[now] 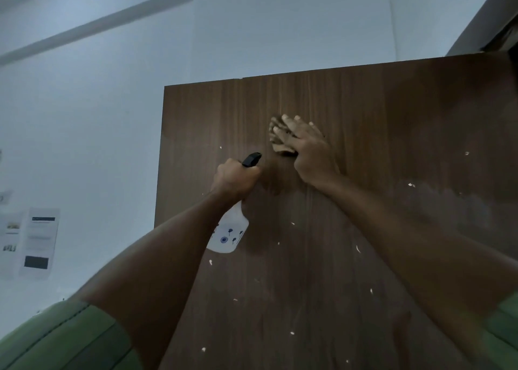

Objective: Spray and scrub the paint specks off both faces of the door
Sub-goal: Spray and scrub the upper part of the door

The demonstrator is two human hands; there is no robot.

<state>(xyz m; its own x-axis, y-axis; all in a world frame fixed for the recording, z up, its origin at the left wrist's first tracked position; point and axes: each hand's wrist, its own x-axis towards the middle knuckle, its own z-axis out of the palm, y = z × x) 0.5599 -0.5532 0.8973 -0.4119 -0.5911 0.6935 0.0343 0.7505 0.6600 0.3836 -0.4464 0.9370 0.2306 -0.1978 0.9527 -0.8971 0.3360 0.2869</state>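
A dark brown wooden door [378, 112] fills the right half of the view, its top edge just above my hands. Several white paint specks [358, 248] dot its face. My left hand [236, 180] grips the neck of a white spray bottle [229, 233] with a black nozzle [251, 159] that points at the door. My right hand [307, 148] presses a brownish cloth [279, 141] flat against the upper part of the door, fingers spread over it. A damp darker patch lies under and below the hands.
A pale wall [98, 117] stands to the left of the door, with paper notices [37, 242] stuck on it at lower left. A dark door frame [487, 16] runs up at the top right corner.
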